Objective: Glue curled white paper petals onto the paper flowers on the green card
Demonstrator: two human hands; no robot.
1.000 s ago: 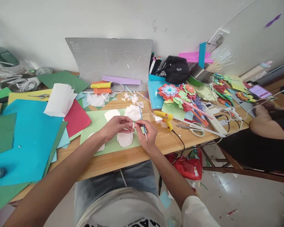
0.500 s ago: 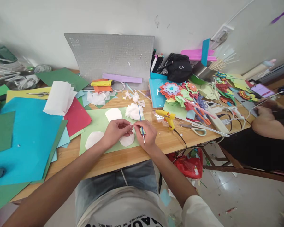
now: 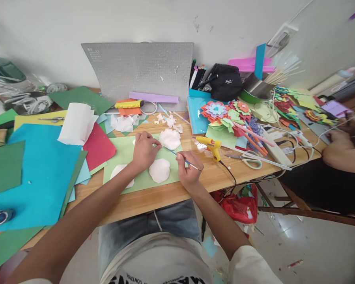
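Observation:
My right hand [image 3: 189,169] is closed around a thin blue paintbrush [image 3: 172,151]. One end of the brush reaches the near edge of a pile of crinkled white paper pieces [image 3: 169,139]; the other sticks out past my fingers. Beside that pile, my left hand [image 3: 145,150] has its thumb and fingers pinched together near the brush's far end; what they hold is too small to make out. A rounded white paper piece [image 3: 159,170] lies between my hands on a light green sheet [image 3: 142,185]. Another white piece [image 3: 117,170] is partly behind my left forearm.
A yellow glue gun [image 3: 212,146] and scissors [image 3: 248,159] lie to the right, near layered paper flowers [image 3: 216,111]. Coloured sheets [image 3: 44,165] cover the left side. A grey cutting mat [image 3: 139,71] leans on the wall. Another person's arm [image 3: 343,150] rests at far right.
My hands have moved apart, the left up and away, the right slightly rightward. The brush has swung from upright to slanting, and the rounded white piece between my hands is now uncovered.

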